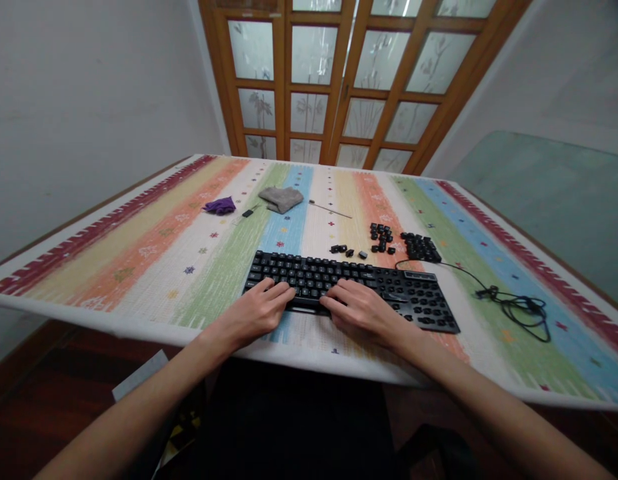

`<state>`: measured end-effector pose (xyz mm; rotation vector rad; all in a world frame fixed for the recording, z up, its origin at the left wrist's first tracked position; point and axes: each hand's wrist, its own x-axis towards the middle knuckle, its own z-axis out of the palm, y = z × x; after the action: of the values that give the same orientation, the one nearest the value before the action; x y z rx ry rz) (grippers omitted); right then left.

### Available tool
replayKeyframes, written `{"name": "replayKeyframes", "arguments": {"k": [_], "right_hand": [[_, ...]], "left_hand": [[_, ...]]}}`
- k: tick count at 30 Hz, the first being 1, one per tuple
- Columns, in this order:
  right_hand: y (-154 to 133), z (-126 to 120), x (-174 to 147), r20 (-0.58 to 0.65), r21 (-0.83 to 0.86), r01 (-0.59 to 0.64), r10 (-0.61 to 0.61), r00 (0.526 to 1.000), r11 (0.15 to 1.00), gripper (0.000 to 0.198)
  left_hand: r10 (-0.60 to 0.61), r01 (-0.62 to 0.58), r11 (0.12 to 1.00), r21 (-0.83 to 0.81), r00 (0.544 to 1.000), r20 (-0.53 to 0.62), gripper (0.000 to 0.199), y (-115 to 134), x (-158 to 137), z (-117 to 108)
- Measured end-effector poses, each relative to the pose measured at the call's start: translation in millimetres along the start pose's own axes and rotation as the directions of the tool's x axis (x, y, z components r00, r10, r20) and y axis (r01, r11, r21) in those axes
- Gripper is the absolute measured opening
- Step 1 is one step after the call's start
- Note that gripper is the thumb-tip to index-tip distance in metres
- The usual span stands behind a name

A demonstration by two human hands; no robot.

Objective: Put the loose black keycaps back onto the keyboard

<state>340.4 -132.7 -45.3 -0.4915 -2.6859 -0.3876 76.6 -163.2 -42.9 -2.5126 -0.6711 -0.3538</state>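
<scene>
A black keyboard (321, 272) lies near the table's front edge. Keycaps cover its left and middle parts, while several key positions on its right side are bare. My left hand (261, 308) bends its fingers over the front row, fingertips at the left end of the space bar (307, 303). At the bar's other end, the curled fingers of my right hand (356, 307) rest with thumb and forefinger close together. Part of the front row is hidden under both hands. A thin dark tool (396, 299) seems to lie across the bare section.
Loose keycaps (381, 237) sit behind the keyboard, with another cluster (421, 247) beside them. The cable (523, 310) coils at right. Farther back are a purple cloth (220, 205), a grey cloth (281, 199), a small black-handled item (248, 213) and a thin brush-like stick (331, 209).
</scene>
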Motion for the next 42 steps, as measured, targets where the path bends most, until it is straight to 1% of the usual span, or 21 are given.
{"name": "replayKeyframes", "arguments": {"k": [5,7,10,14,16,18,22,25,30,32,37,42], "right_hand": [[-6.6,1.4,0.9,-0.075,-0.038,-0.04,0.037,0.997,0.998,0.016],[-10.4,1.2,1.6,-0.081,-0.049,-0.062,0.058,0.995,0.997,0.017],[-15.4,0.5,3.2,-0.07,-0.102,-0.069,0.062,0.996,0.992,0.017],[-19.3,-2.2,5.9,-0.045,-0.184,-0.024,0.016,0.999,0.983,0.018],[-20.0,-4.8,7.1,-0.024,-0.199,-0.005,0.0,1.0,0.98,0.02],[-19.7,-7.9,7.7,0.004,-0.204,0.009,-0.008,1.0,0.979,0.021],[-17.2,-13.3,6.4,0.076,-0.163,0.027,-0.015,0.997,0.986,0.02],[-15.5,-14.1,4.4,0.084,-0.092,-0.006,0.014,0.996,0.996,0.018],[-15.7,-10.0,2.2,0.038,0.037,-0.145,0.143,0.989,0.989,0.017],[-16.2,-8.0,1.5,0.021,0.081,-0.184,0.183,0.983,0.98,0.018],[-19.4,-3.6,0.1,-0.003,0.153,-0.235,0.238,0.971,0.96,0.02],[-23.0,-0.3,-0.7,-0.03,0.129,-0.238,0.244,0.969,0.962,0.02]], "left_hand": [[0.021,-0.021,1.0,0.01,1.0,0.019,0.019,-0.1,1.9,1.2],[0.025,-0.026,1.0,0.005,0.999,0.025,0.018,0.4,3.4,0.6],[0.022,-0.022,1.0,-0.006,0.997,0.072,0.019,1.3,6.7,-0.8],[0.021,-0.019,1.0,-0.017,0.991,0.133,0.021,1.6,10.2,-1.2],[0.022,-0.019,1.0,-0.024,0.989,0.143,0.021,1.3,10.2,-0.9],[0.026,-0.022,0.999,-0.031,0.992,0.122,0.021,1.3,8.8,-0.7],[0.021,-0.02,0.999,-0.029,0.999,0.04,0.023,3.0,4.6,-0.9],[0.012,-0.012,0.999,-0.031,1.0,0.014,0.024,4.8,3.4,-1.5],[0.001,-0.001,0.998,-0.059,1.0,-0.009,0.022,5.3,2.1,-2.1],[-0.021,0.018,0.996,-0.087,0.999,-0.032,0.02,5.2,0.7,-1.8],[-0.101,0.088,0.984,-0.156,0.992,-0.072,0.025,6.3,-2.7,0.4],[-0.153,0.136,0.973,-0.189,0.985,-0.083,0.023,7.9,-5.2,1.0]]}}
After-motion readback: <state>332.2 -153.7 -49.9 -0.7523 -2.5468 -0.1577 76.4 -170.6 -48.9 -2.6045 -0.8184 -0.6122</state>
